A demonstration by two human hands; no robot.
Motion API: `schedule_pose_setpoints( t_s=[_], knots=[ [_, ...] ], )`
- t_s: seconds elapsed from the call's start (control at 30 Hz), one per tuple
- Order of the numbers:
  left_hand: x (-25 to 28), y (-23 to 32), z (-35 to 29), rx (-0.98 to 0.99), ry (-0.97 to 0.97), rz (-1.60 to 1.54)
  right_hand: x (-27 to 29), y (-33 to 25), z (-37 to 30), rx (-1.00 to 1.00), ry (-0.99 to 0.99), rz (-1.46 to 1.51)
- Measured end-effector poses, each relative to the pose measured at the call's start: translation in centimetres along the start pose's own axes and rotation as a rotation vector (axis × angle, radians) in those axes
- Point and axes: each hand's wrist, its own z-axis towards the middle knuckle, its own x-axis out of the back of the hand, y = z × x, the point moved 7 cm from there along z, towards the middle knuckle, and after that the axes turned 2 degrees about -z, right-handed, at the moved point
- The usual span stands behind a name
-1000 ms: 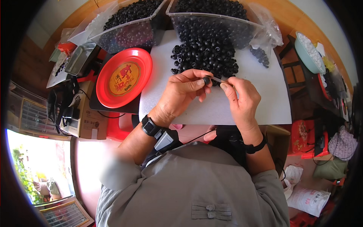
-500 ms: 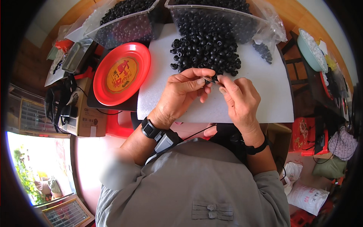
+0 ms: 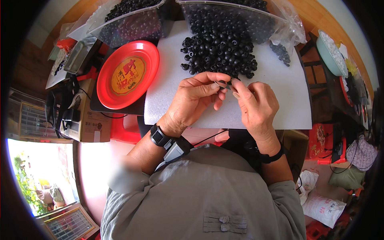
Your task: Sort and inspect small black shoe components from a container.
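My left hand and my right hand meet fingertip to fingertip over a white foam sheet. Between them they pinch a small dark bead and a thin needle-like piece; which hand holds which I cannot tell exactly. Just beyond the fingers lies a heap of black round beads on the sheet. A black watch sits on my left wrist and a dark band on my right.
A red round plate lies left of the sheet. Two clear plastic bags of black beads sit at the far edge. A cardboard box and dark cables are at the left; a pale green bowl at the right.
Both hands have stayed together at the edge of the bead heap, shifting slightly; the fingertips have closed in tighter around the small piece.
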Motion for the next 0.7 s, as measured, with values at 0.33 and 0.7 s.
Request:
schedule_pose_setpoints(
  t_s=[0.33,0.7],
  knots=[
    [0.24,-0.07,-0.07,-0.016,0.006,0.007,0.02,0.03,0.03,-0.01,0.026,0.042],
    [0.25,-0.04,-0.05,-0.042,-0.028,0.017,0.0,0.31,0.38,-0.091,-0.046,0.14]
  ],
)
